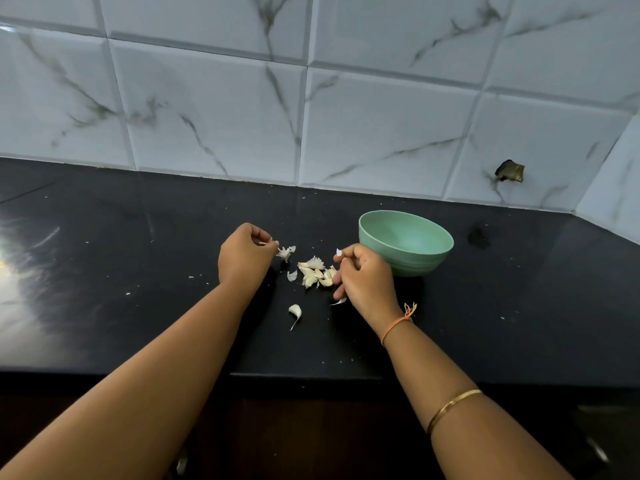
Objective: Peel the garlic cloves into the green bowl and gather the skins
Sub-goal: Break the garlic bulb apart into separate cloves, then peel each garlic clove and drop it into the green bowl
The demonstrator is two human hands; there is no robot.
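**Beside the green bowl: peeling at an early stage, nothing visible in the bowl**

Green bowl sits upright on the dark worktop; the part of its inside that shows is bare.

Hands: the left hand, well to the left of the bowl, has curled fingers pinching a papery skin tuft. The right hand, just in front of the bowl, is curled and pinches a small white piece. Clove or skin: cannot tell.

Garlic pile lies between the hands, near the bowl's left side.

Loose clove lies flat, nearer the person than the pile. Its long axis runs roughly toward the bowl, fat end bowl-ward, thin tail pointing away.

Judgement: stripping skins. Next, a bared clove needs lifting over the rim, with the skins kept back.
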